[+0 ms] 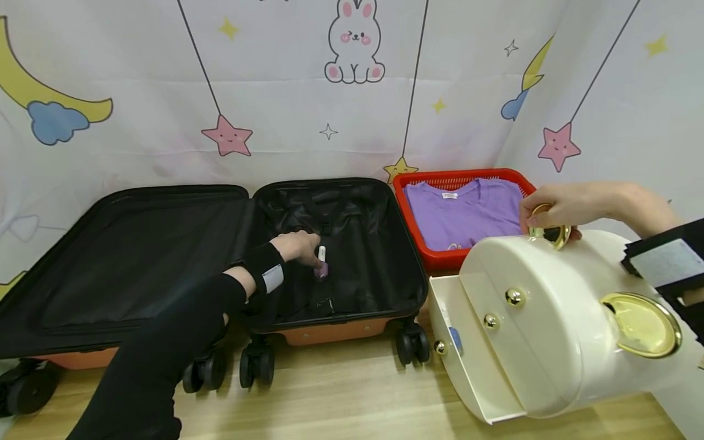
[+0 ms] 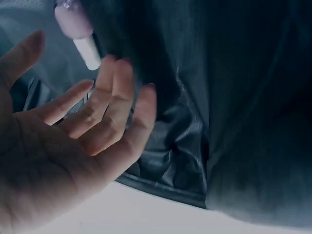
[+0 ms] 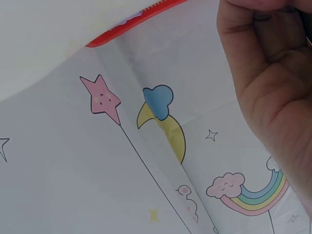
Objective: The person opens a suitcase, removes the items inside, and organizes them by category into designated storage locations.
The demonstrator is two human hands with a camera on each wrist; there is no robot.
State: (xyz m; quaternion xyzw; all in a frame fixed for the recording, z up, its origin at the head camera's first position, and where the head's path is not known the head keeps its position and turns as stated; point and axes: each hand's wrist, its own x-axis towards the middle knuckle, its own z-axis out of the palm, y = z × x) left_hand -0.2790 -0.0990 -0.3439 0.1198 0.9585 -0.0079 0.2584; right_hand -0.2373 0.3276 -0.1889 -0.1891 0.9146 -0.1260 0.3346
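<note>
A small nail polish bottle (image 1: pixel 321 269) with a pale purple body and white cap lies on the black lining of the suitcase (image 1: pixel 357 293). Just beside it is my left hand (image 1: pixel 297 247). In the left wrist view that hand (image 2: pixel 73 146) has loosely bent fingers, and the bottle (image 2: pixel 74 22) lies beyond them with a gap. My right hand (image 1: pixel 566 205) grips the gold handle (image 1: pixel 561 238) on a cream storage box (image 1: pixel 555 330), which is tilted with one drawer (image 1: pixel 484 360) pulled out. Only part of the right hand (image 3: pixel 268 73) shows in the right wrist view.
Left of the lined half spreads the suitcase's other half (image 1: pixel 148 256). Behind the box sits a red basket (image 1: pixel 434 260) with a folded purple shirt (image 1: pixel 467 214). A blue item (image 1: pixel 456 340) is in the drawer. A printed curtain (image 1: pixel 286 116) hangs behind.
</note>
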